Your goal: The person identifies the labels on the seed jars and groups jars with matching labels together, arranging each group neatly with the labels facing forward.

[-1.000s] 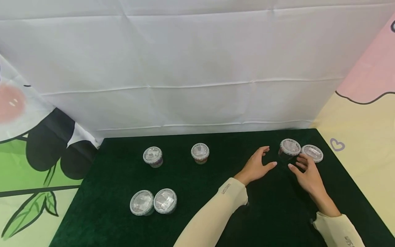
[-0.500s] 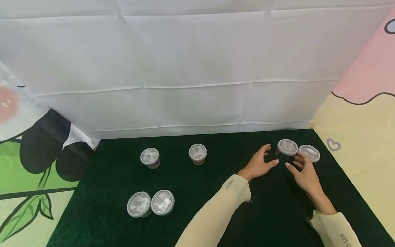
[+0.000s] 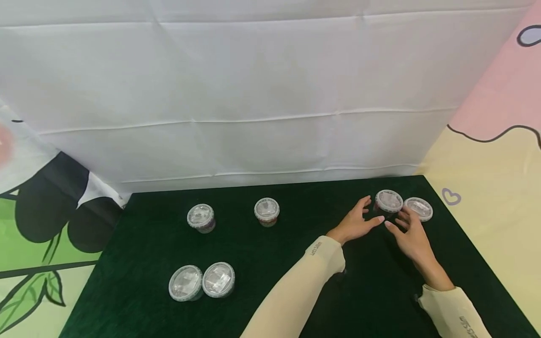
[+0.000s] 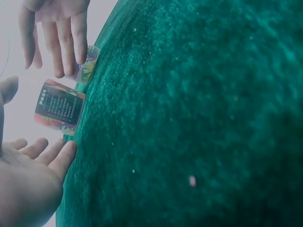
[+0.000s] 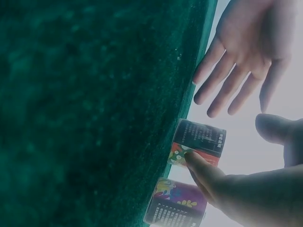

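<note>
At the far right of the table, a lidded plastic tub (image 3: 389,201) with a dark printed label stands between my two hands. My left hand (image 3: 352,224) is on its left side, fingers apart and thumb extended towards the other thumb. From the right, my right hand (image 3: 413,237) reaches in with relaxed fingers, their tips overlapping the edge of a second tub (image 3: 419,208). In the left wrist view a gap shows between the left fingertips and the labelled tub (image 4: 60,108). The right wrist view has a right finger overlapping that tub's (image 5: 201,137) colourful lower part.
Two more lidded tubs stand apart along the back, one at left (image 3: 201,217) and one near the middle (image 3: 267,210). Closer to the front left, a pair of tubs (image 3: 218,280) sits side by side. White cloth (image 3: 262,94) hangs behind the dark green table (image 3: 139,249).
My left hand has moved right towards the tub, and the gap between my thumbs has narrowed. The head view has shifted slightly; the tubs keep their places.
</note>
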